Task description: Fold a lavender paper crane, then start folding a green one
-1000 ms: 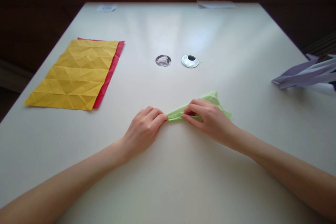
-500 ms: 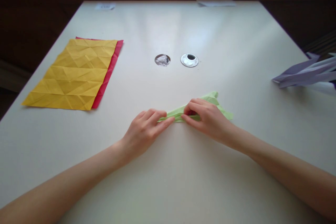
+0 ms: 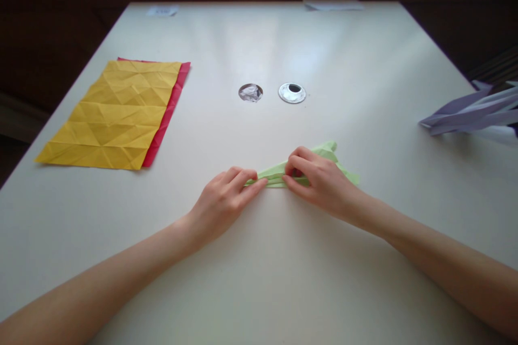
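Fingers (image 3: 259,183) (both hands) pinching green folded paper (image 3: 275,173)

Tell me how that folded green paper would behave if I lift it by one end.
The folded green paper is probably very light and slides easily on the smooth table. Stacked layers likely make the narrow strip stiffer than a flat sheet, though it may sag. The left hand and right hand pinch it; released, the folds might spring open.
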Demonstrator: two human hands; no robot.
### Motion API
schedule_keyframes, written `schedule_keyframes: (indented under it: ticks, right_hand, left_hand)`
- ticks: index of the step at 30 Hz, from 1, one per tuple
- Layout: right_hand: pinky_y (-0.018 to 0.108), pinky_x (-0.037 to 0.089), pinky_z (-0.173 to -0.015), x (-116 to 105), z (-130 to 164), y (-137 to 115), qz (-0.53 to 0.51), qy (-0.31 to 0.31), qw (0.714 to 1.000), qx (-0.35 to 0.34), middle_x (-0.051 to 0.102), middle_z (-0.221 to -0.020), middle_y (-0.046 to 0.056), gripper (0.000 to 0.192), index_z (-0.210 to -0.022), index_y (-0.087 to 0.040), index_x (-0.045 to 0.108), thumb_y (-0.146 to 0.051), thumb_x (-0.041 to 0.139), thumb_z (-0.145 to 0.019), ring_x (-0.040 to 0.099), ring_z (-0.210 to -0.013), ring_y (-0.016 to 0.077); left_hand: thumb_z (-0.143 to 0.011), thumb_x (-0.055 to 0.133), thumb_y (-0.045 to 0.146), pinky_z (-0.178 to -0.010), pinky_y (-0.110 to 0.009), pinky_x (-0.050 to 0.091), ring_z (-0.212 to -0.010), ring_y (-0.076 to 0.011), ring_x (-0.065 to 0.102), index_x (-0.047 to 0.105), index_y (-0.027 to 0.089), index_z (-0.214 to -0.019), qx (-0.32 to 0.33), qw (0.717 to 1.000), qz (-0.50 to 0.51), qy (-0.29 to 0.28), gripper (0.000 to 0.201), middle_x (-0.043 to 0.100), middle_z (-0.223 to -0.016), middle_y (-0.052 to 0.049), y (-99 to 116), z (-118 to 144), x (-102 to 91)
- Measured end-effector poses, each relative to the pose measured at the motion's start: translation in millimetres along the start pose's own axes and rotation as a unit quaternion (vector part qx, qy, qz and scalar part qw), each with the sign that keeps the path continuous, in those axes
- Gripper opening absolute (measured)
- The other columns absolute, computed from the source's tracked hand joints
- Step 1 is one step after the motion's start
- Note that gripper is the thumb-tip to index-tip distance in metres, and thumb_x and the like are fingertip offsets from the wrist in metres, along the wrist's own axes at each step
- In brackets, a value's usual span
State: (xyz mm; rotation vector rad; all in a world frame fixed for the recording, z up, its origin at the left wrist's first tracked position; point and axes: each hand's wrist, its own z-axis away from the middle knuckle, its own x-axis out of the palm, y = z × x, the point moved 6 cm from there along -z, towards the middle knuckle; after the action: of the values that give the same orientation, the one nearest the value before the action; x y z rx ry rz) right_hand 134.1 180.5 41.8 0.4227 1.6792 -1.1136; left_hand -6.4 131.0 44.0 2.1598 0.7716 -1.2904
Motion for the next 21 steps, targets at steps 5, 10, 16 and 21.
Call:
schedule_keyframes:
  ticks: [5, 10, 16, 21]
  right_hand:
    - [0.023, 0.034, -0.057, 1, 0, 0, -0.001, -0.006, 1.0, -0.001, 0.049, -0.076, 0.001, 0.011, -0.067, -0.018, 0.044, -0.015, 0.047, -0.077, 0.045, -0.059, 0.0097]
    - [0.022, 0.034, -0.056, 1, -2, 1, -0.005, -0.004, 1.0, -0.001, 0.048, -0.075, 0.001, 0.011, -0.066, -0.018, 0.043, -0.015, 0.047, -0.077, 0.045, -0.058, 0.0094]
    - [0.022, 0.034, -0.057, 1, -1, 1, -0.006, -0.008, 1.0, -0.007, 0.049, -0.076, 0.001, 0.011, -0.067, -0.018, 0.044, -0.014, 0.047, -0.076, 0.046, -0.06, 0.0096]
    - [0.023, 0.035, -0.058, 1, -1, 2, -0.008, -0.015, 1.0, -0.009, 0.049, -0.077, 0.001, 0.01, -0.067, -0.018, 0.045, -0.014, 0.047, -0.076, 0.046, -0.061, 0.01]
  left_hand:
    - [-0.082, 0.047, 0.005, -0.06, -0.027, 0.041, -0.074, -0.0158, 0.053, 0.057, 0.016, -0.105, 0.026, 0.991, -0.13, 0.036, 0.027, 0.06, -0.083, -0.005, 13, 1, -7.8]
    - [-0.08, 0.049, 0.006, -0.049, -0.027, 0.03, -0.051, -0.0114, 0.045, 0.056, 0.014, -0.111, 0.051, 0.987, -0.152, 0.005, 0.032, 0.047, -0.054, 0.003, 27, 9, -4.7]
    - [-0.08, 0.05, 0.009, -0.047, -0.027, 0.028, -0.046, -0.0113, 0.043, 0.053, 0.012, -0.117, 0.011, 0.988, -0.152, -0.028, 0.037, 0.042, -0.046, 0.006, 24, 17, 0.3]
    - [-0.083, 0.052, 0.018, -0.045, -0.028, 0.028, -0.043, -0.0113, 0.043, 0.057, 0.011, -0.114, -0.001, 0.988, -0.156, -0.019, 0.032, 0.042, -0.043, 0.006, 22, 16, -1.8]
